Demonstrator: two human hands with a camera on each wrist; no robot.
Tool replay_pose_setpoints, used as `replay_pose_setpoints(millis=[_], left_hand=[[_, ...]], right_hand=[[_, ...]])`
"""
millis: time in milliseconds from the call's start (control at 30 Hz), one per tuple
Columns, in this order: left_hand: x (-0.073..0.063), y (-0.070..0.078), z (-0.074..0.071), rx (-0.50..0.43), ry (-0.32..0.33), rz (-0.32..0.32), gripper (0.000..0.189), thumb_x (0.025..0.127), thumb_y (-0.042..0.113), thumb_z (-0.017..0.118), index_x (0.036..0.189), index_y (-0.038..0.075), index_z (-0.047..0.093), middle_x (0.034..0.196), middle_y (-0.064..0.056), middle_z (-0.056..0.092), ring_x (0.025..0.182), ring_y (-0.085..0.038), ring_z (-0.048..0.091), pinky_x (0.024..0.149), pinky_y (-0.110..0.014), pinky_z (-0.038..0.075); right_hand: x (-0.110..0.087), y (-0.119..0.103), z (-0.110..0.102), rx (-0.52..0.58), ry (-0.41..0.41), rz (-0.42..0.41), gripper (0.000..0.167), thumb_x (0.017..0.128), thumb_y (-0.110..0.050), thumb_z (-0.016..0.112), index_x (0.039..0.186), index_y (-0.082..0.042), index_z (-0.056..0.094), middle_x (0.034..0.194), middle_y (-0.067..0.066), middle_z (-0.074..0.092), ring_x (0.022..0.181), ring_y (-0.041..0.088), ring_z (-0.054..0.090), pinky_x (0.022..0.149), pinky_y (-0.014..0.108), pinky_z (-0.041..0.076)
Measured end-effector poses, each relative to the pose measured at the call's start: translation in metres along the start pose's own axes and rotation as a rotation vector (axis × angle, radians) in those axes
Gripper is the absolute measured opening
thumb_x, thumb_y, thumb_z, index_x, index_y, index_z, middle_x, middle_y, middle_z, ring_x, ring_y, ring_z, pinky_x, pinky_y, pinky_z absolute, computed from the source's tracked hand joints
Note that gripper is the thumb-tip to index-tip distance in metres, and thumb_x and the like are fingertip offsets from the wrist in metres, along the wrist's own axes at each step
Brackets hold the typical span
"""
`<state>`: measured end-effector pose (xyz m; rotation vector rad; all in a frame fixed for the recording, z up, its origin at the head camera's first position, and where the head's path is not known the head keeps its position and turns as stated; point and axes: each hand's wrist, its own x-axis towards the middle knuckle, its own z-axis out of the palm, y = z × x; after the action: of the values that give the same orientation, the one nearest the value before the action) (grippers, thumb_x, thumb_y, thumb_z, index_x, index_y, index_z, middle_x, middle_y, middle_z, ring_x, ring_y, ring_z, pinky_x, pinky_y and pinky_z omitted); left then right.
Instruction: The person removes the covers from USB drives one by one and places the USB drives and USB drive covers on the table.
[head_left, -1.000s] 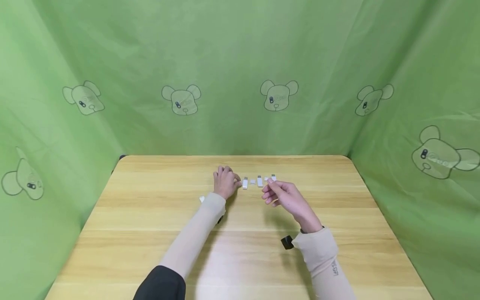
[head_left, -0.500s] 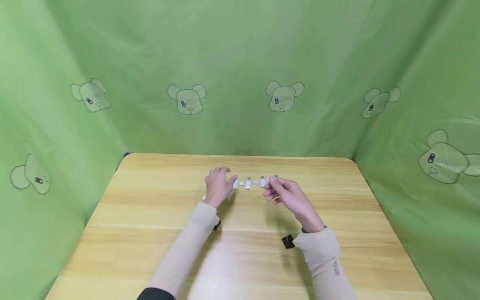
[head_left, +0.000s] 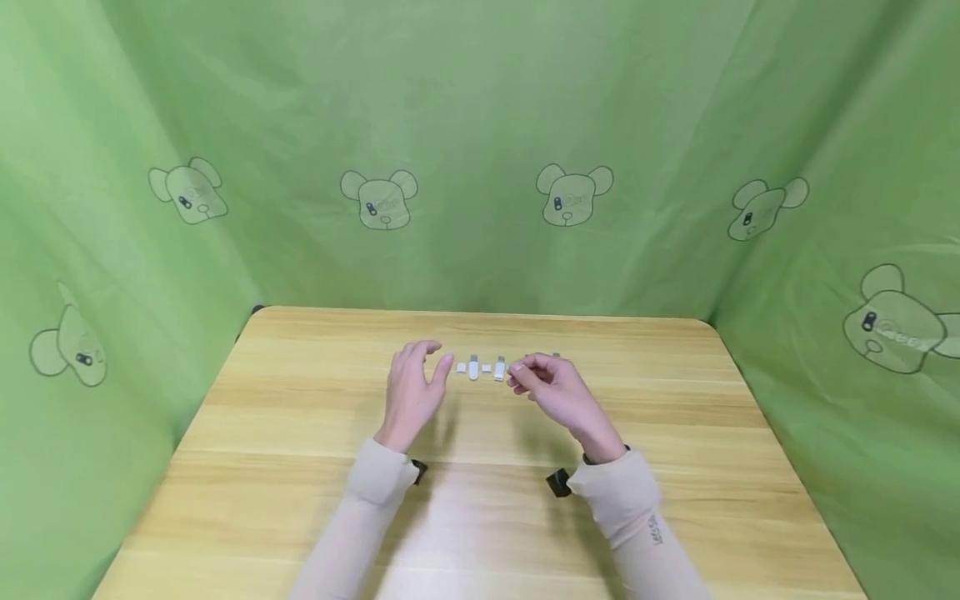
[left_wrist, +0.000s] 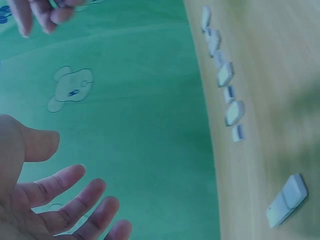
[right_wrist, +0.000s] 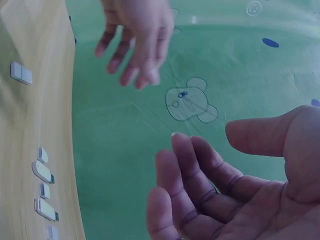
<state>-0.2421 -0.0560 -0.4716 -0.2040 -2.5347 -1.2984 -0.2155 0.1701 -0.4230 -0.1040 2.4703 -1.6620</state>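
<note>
My left hand (head_left: 412, 387) hovers over the table at the left end of a row of small white pieces, its fingers and thumb spread and nothing between them. Two uncapped USB sticks (head_left: 473, 368) show in the head view, with small caps (head_left: 461, 367) beside them. Across the row's right part is my right hand (head_left: 562, 392), which hides several pieces there. Its thumb and loosely bent fingers (right_wrist: 182, 165) stand apart in the right wrist view and hold nothing. A capped USB stick (left_wrist: 287, 200) lies apart from the row, hidden by the left hand in the head view.
The wooden table (head_left: 480, 517) reaches back to a green curtain (head_left: 480, 125) printed with bear heads, which also encloses both sides. The row of pieces lies near the table's far edge. Small black wrist cameras (head_left: 558, 482) hang under the sleeve cuffs.
My left hand has drawn back leftward from the row, its fingers spreading and uncovering a stick and a cap. The right hand has shifted slightly left. The head view has turned a little.
</note>
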Motion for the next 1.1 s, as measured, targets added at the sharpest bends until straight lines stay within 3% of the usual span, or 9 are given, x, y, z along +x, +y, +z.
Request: replay_pose_setpoints(millis=[300, 500, 733, 900, 1000, 1100], left_hand=[[-0.012, 0.011, -0.016, -0.050, 0.060, 0.048, 0.037, 0.100, 0.029, 0.063, 0.124, 0.001, 0.065, 0.125, -0.018, 0.068, 0.111, -0.033, 0.060, 0.098, -0.049, 0.049], [-0.026, 0.019, -0.022, -0.085, 0.089, 0.075, 0.033, 0.099, 0.027, 0.064, 0.121, 0.003, 0.067, 0.121, -0.017, 0.070, 0.108, -0.033, 0.062, 0.095, -0.048, 0.051], [-0.038, 0.029, -0.021, -0.085, 0.130, 0.127, 0.031, 0.099, 0.026, 0.064, 0.117, 0.002, 0.068, 0.117, -0.017, 0.071, 0.104, -0.032, 0.063, 0.092, -0.048, 0.051], [-0.047, 0.031, -0.017, -0.087, 0.129, 0.131, 0.029, 0.098, 0.025, 0.065, 0.116, 0.002, 0.068, 0.116, -0.016, 0.072, 0.106, -0.033, 0.064, 0.092, -0.047, 0.052], [-0.052, 0.034, -0.016, -0.096, 0.116, 0.119, 0.029, 0.098, 0.025, 0.065, 0.116, 0.002, 0.068, 0.116, -0.016, 0.072, 0.107, -0.033, 0.064, 0.093, -0.047, 0.051], [-0.057, 0.037, -0.015, -0.106, 0.105, 0.114, 0.030, 0.099, 0.025, 0.064, 0.117, 0.002, 0.068, 0.117, -0.016, 0.071, 0.107, -0.033, 0.063, 0.092, -0.045, 0.051]], right_hand=[[0.011, -0.003, 0.027, -0.059, -0.004, -0.065, 0.023, 0.101, -0.021, 0.062, 0.111, -0.001, 0.068, 0.102, 0.015, 0.073, 0.091, 0.027, 0.067, 0.075, 0.028, 0.053], [0.022, 0.000, 0.056, -0.161, -0.017, -0.067, 0.015, 0.097, -0.019, 0.066, 0.105, -0.006, 0.069, 0.097, 0.009, 0.071, 0.087, 0.018, 0.064, 0.080, 0.029, 0.056], [0.040, 0.016, 0.088, -0.273, -0.059, -0.124, 0.011, 0.097, -0.016, 0.066, 0.100, -0.006, 0.069, 0.094, 0.008, 0.071, 0.082, 0.015, 0.064, 0.077, 0.029, 0.057], [0.051, 0.033, 0.105, -0.387, -0.061, -0.171, 0.006, 0.092, -0.004, 0.063, 0.096, -0.007, 0.068, 0.089, 0.008, 0.070, 0.076, 0.017, 0.062, 0.070, 0.030, 0.055], [0.053, 0.040, 0.116, -0.476, -0.085, -0.245, 0.011, 0.094, -0.006, 0.063, 0.104, -0.003, 0.069, 0.097, 0.012, 0.073, 0.085, 0.025, 0.067, 0.077, 0.037, 0.058], [0.054, 0.044, 0.126, -0.561, -0.085, -0.345, 0.024, 0.100, -0.015, 0.060, 0.117, -0.001, 0.068, 0.114, 0.015, 0.074, 0.105, 0.030, 0.069, 0.093, 0.043, 0.058]])
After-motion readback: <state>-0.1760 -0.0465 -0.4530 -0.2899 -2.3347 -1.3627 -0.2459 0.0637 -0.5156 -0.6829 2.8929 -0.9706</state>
